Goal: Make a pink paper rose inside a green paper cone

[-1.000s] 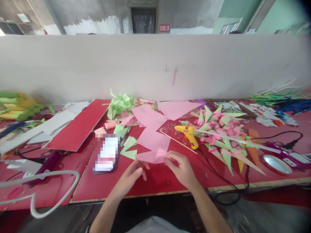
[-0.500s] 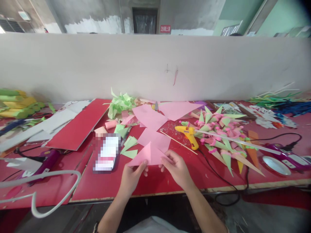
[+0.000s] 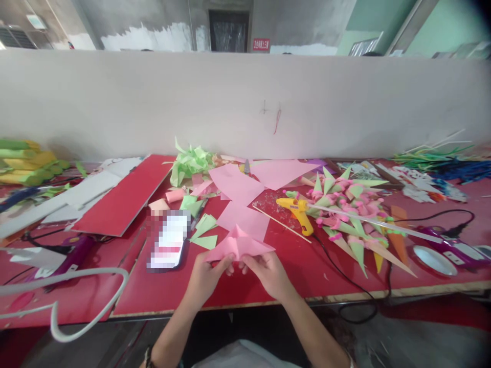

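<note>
A folded piece of pink paper (image 3: 238, 243) is held over the front of the red table, its middle raised in a point and its sides spread out like wings. My left hand (image 3: 215, 271) pinches its lower left part, thumb on top. Close beside it, my right hand (image 3: 263, 271) grips the lower edge near the centre fold, also thumb on top. The fingers under the paper are partly hidden. Just beyond the hands lie flat pink sheets (image 3: 245, 217), and green paper pieces (image 3: 206, 232) rest to their left.
A phone (image 3: 171, 240) lies left of my hands. To the right are a yellow glue gun (image 3: 299, 209) with a cord, a thin wooden stick (image 3: 282, 223) and a pile of pink and green paper cones (image 3: 349, 204). A white bent tube (image 3: 123, 286) reaches over the left front.
My right hand has moved left along the paper, closer to my left hand. The paper's middle now stands up more in a fold, and its right side sticks out free.
</note>
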The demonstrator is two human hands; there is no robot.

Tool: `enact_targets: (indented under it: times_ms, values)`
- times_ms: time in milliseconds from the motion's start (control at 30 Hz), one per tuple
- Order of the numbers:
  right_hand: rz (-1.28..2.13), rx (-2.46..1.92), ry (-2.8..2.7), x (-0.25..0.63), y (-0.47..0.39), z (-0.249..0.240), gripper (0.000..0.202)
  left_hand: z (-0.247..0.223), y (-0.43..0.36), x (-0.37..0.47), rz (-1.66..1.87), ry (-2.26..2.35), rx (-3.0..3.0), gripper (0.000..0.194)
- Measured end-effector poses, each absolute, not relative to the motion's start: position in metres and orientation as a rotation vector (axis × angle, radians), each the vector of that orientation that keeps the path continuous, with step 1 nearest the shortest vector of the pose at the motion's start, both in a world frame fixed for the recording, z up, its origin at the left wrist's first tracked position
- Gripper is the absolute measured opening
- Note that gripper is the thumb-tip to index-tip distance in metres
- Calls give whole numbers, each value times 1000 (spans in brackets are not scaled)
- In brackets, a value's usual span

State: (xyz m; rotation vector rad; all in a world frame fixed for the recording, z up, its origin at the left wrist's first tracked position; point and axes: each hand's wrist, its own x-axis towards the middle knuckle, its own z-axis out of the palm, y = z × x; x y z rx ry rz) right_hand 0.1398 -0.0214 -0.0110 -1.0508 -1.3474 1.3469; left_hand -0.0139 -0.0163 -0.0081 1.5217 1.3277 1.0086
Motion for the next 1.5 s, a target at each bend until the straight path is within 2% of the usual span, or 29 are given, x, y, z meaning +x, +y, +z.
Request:
enact_targets:
  times_ms: [200, 600, 1000, 1233, 1400, 1500]
  values:
    - [1323, -1023, -1556, 143, -24, -9, 19, -7, -15, -17, 1015, 1230, 1680, 18]
    - [1357, -1070, -1444, 145, -24, -14, 20, -9, -24, -6, 994, 958, 1457, 11]
    - [1283, -1094, -1331, 135, -28, -14, 16, -21, -32, 15, 1206, 1233, 1369, 16]
    - [1073, -1140, -1559, 141, -31, -9, 16, -26, -33, 7, 1175, 1157, 1582, 17]
    - [1058, -1046, -1728, 143, -32, -4, 22, -20, -30, 1, 1151, 1276, 1734, 10]
    - [1073, -1020, -1779, 143, -33, -3, 25, -17, -29, 2, 1172, 1320, 1716, 13]
